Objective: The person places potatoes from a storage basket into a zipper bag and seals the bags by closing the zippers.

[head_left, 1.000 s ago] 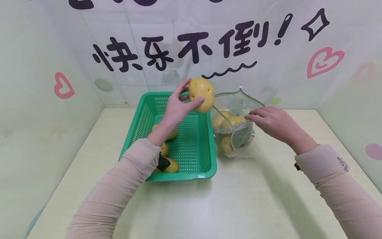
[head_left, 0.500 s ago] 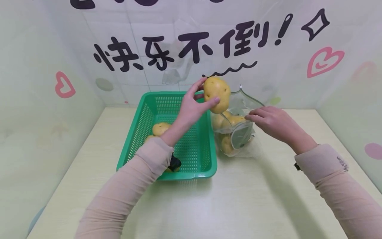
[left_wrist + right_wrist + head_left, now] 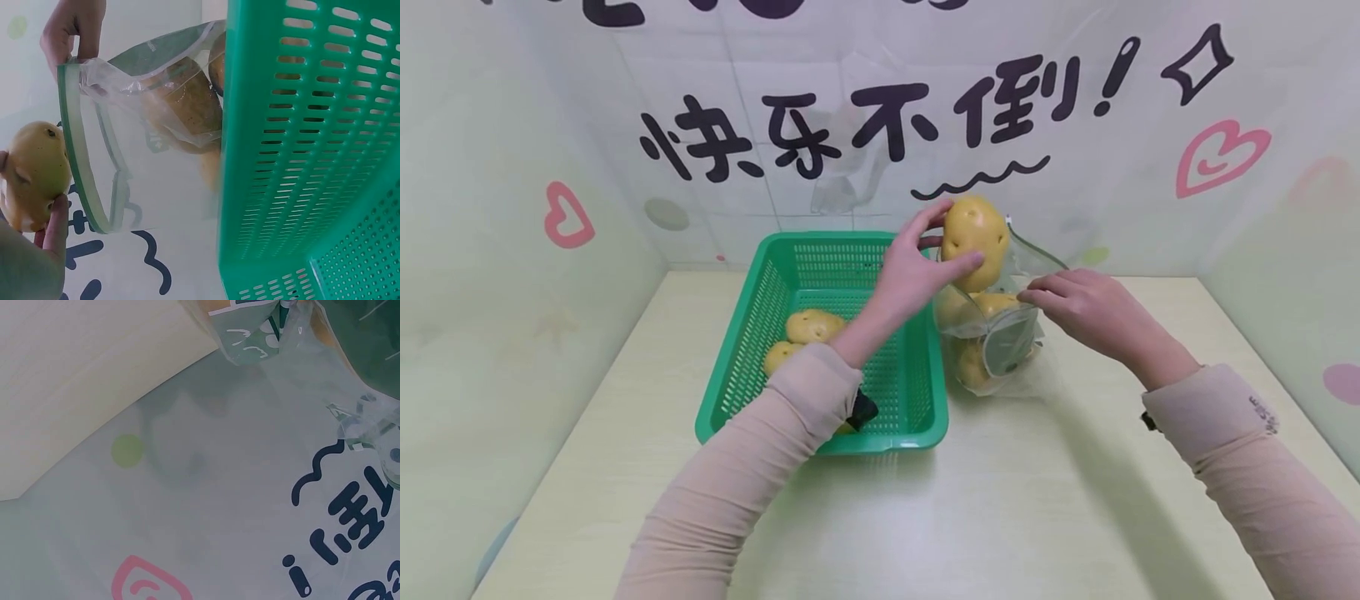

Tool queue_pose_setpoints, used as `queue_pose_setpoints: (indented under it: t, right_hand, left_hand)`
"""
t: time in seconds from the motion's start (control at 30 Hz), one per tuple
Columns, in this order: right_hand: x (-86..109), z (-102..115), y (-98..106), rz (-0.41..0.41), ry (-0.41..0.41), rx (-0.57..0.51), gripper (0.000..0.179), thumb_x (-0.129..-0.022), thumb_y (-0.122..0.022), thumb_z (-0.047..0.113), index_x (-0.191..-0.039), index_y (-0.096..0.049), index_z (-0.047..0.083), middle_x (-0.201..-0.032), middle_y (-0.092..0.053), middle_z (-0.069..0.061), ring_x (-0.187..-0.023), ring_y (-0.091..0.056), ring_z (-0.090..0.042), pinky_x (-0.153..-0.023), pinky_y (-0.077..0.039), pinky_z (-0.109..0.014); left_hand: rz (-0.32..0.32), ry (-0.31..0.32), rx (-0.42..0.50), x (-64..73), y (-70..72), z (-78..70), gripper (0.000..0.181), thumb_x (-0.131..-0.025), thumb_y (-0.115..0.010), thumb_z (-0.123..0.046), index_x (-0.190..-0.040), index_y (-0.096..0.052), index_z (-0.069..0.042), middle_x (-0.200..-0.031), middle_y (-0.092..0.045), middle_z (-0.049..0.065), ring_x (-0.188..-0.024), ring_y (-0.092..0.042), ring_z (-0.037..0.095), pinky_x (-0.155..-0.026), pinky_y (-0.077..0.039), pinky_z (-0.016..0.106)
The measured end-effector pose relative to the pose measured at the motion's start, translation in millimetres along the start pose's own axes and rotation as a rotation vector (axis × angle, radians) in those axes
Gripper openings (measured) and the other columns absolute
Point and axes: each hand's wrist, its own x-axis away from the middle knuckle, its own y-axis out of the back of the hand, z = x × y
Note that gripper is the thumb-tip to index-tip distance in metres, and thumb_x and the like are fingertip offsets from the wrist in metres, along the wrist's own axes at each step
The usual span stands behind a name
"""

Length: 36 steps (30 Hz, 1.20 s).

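Yellow and smooth, a potato (image 3: 976,242) sits in the left hand (image 3: 917,267) between thumb and fingers, just above the mouth of a clear bag (image 3: 1011,343) near the worktop's (image 3: 1000,508) back edge. It looks firm, fairly weighty and perhaps slippery, so a grip round its widest part should suit. The right hand (image 3: 1086,312) pinches the bag's rim; the film seems thin and floppy, steadiest at the rim. Beside it, a green basket (image 3: 895,443) holds more potatoes.

Dark characters (image 3: 896,137) across the pale back wall (image 3: 1112,167) read "快乐不倒!" beneath a cropped line (image 3: 779,10).
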Motion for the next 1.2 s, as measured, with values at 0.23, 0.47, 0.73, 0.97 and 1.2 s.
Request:
queue_pose_setpoints:
  t: [0.23,0.47,0.73,0.97,1.2]
  right_hand:
    - [1.3,-0.3,-0.6,-0.001,-0.001,-0.007,0.033,-0.07,-0.068,-0.012,-0.098,-0.07,0.005,-0.087,-0.071,-0.011,-0.076,-0.067,-0.028,-0.064,-0.054,-0.042]
    - [1.1,0.3,-0.6,0.002,0.001,-0.005,0.034,-0.069,-0.068,-0.013,-0.098,-0.07,0.005,-0.088,-0.072,-0.011,-0.076,-0.067,-0.027,-0.064,-0.055,-0.041]
    - [3.2,1.3,-0.2,0.019,-0.001,0.008,0.036,-0.068,-0.068,-0.015,-0.098,-0.069,0.005,-0.088,-0.071,-0.011,-0.077,-0.067,-0.027,-0.066,-0.054,-0.041]
    - [4.8,1.1,-0.4,0.03,-0.004,0.008,0.037,-0.068,-0.067,-0.016,-0.099,-0.069,0.004,-0.089,-0.071,-0.011,-0.078,-0.067,-0.028,-0.066,-0.055,-0.042]
    - [5.0,0.4,-0.5,0.033,-0.005,0.008,0.038,-0.068,-0.067,-0.017,-0.1,-0.068,0.003,-0.09,-0.071,-0.011,-0.079,-0.067,-0.028,-0.067,-0.055,-0.042]
  left_hand:
    - [0.031,0.007,-0.054,0.4,-6.0,0.4,0.07,-0.078,-0.079,-0.028,-0.14,-0.047,-0.024,-0.139,-0.052,-0.003,-0.116,-0.055,0.015,-0.082,-0.054,0.029]
    - [0.022,-0.002,-0.072,-3.5,-8.9,2.2,0.069,-0.078,-0.078,-0.028,-0.14,-0.048,-0.022,-0.14,-0.052,-0.004,-0.117,-0.055,0.014,-0.084,-0.053,0.03]
    - [0.046,-0.02,-0.047,-3.5,-0.5,2.6,0.048,-0.085,-0.071,-0.018,-0.132,-0.057,-0.018,-0.138,-0.055,-0.002,-0.126,-0.052,0.018,-0.095,-0.052,0.029]
    - [0.111,0.009,-0.113,-2.3,15.8,5.0,0.037,-0.089,-0.066,-0.017,-0.126,-0.061,-0.016,-0.133,-0.059,-0.001,-0.12,-0.056,0.017,-0.091,-0.053,0.031]
    - [0.15,0.037,-0.194,-1.1,31.2,6.3,0.036,-0.091,-0.064,-0.018,-0.126,-0.061,-0.016,-0.133,-0.058,0.0,-0.121,-0.056,0.02,-0.094,-0.052,0.035]
